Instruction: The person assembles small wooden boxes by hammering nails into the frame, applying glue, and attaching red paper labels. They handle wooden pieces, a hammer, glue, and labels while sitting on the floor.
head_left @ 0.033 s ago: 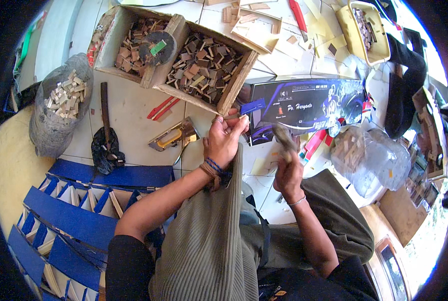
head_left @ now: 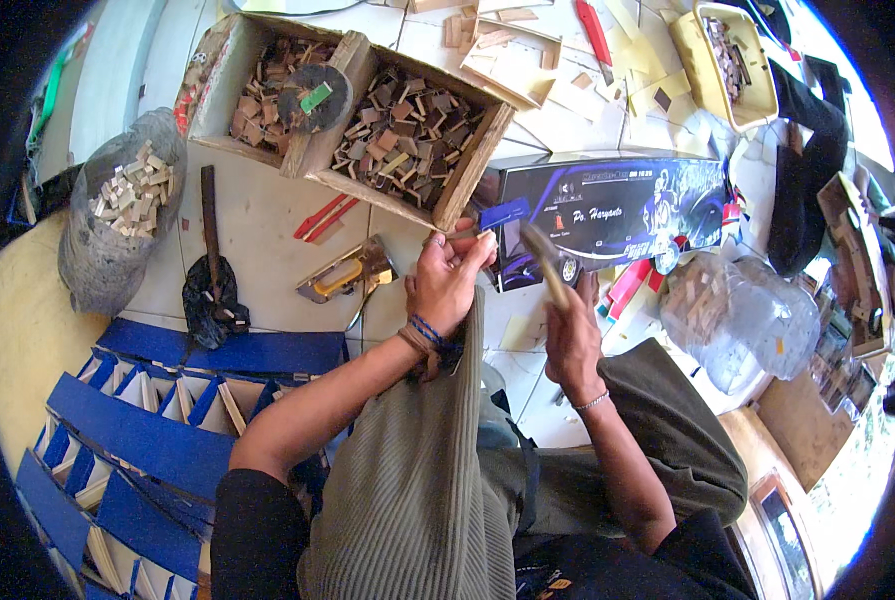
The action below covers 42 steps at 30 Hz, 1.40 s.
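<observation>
Two hands meet at the near end of a dark model bus [head_left: 607,215] lying on its side on the tiled floor [head_left: 257,235]. The left hand [head_left: 445,285] is clenched on that end of the model, fingertips pinching something small at its corner; what it pinches cannot be made out. The right hand [head_left: 572,335] grasps the handle of a small hammer [head_left: 545,262], whose head is poised just beside the left fingertips. The model's side panel already carries its printed blue and purple graphics, and a wheel shows at the lower edge, so the body appears largely assembled; the work in hand seems to be a fastening at one end, not yet finished.

Surroundings: a staple gun [head_left: 352,272] lies just left of the left hand; beyond it stands a two-compartment wooden crate [head_left: 352,110] filled with small wood offcuts. A clear bag of pale wood blocks [head_left: 122,215] sits far left, with a dark-handled tool [head_left: 210,265] between bag and staple gun. Stacked blue panels [head_left: 147,420] with pale inserts lie at lower left, seemingly parts awaiting further units. A large clear plastic jug [head_left: 747,315] lies to the right, and a yellow tray [head_left: 732,60] of small pieces is at upper right.
</observation>
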Tool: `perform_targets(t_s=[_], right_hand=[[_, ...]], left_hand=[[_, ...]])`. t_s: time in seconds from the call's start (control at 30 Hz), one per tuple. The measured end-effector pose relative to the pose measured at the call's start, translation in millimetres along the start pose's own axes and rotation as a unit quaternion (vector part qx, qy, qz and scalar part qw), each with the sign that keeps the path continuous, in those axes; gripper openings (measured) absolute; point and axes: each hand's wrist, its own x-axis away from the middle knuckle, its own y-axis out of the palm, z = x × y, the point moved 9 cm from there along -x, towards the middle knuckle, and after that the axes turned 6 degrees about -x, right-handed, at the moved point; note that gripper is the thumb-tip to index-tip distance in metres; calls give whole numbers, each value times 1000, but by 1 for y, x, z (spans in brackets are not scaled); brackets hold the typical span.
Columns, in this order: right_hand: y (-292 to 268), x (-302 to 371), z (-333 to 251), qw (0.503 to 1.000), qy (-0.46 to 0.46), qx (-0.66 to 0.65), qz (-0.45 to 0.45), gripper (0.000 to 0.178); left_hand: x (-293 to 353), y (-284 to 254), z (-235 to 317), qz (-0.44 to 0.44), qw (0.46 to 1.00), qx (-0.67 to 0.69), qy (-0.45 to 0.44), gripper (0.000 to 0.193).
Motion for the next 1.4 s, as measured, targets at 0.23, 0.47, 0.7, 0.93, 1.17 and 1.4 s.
perform_targets(t_s=[0.23, 0.47, 0.7, 0.93, 1.17, 1.4], right_hand=[[-1, 6, 15, 996, 84, -36, 15, 40], [-16, -2, 15, 994, 111, -9, 13, 37], [1, -8, -7, 996, 19, 84, -8, 38], [-11, -5, 21, 994, 103, 18, 10, 25], [-29, -10, 49, 968, 226, -96, 58, 29], [-35, -11, 65, 964, 218, -102, 108, 34]], left_hand=[[1, -1, -2, 8, 1000, 3, -19, 45], [1, -2, -1, 8, 1000, -7, -20, 48], [1, -1, 0, -7, 999, 27, -36, 46], [-2, -6, -7, -37, 998, -14, -48, 40], [3, -18, -1, -84, 993, -83, -10, 33], [11, -99, 21, -25, 862, -495, 108, 38]])
